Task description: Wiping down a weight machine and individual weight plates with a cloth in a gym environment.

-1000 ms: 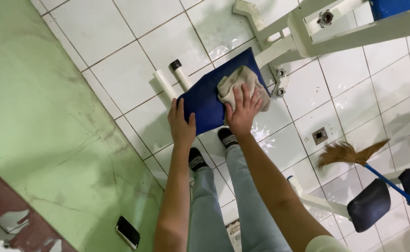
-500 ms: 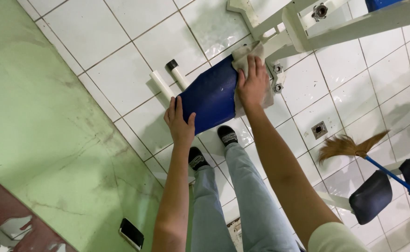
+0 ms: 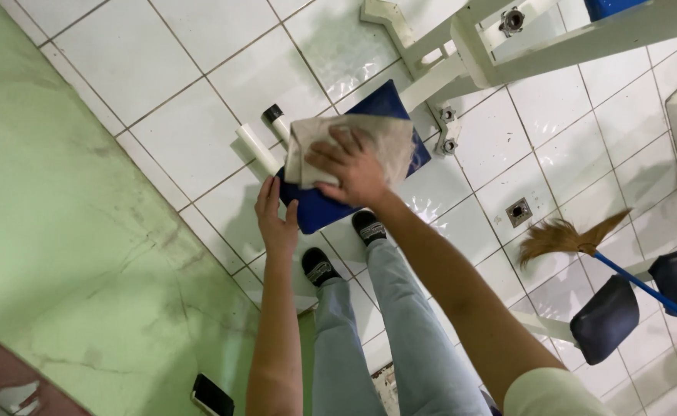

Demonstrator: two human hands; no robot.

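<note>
A blue padded seat on a white metal frame stands before me. My right hand presses a pale grey cloth flat on the pad, and the cloth covers most of the pad's near part. My left hand grips the pad's near left edge. My legs in light jeans and black shoes stand on the white tiled floor below the pad.
A green wall runs along the left. A broom with a blue handle lies on the tiles at right, next to two dark padded rollers. A black phone lies near the bottom edge. A floor drain sits in the tiles.
My right hand has dragged the cloth from the pad's far end back toward me and to the left, and the cloth now lies spread open. My left hand has kept its grip on the pad's edge.
</note>
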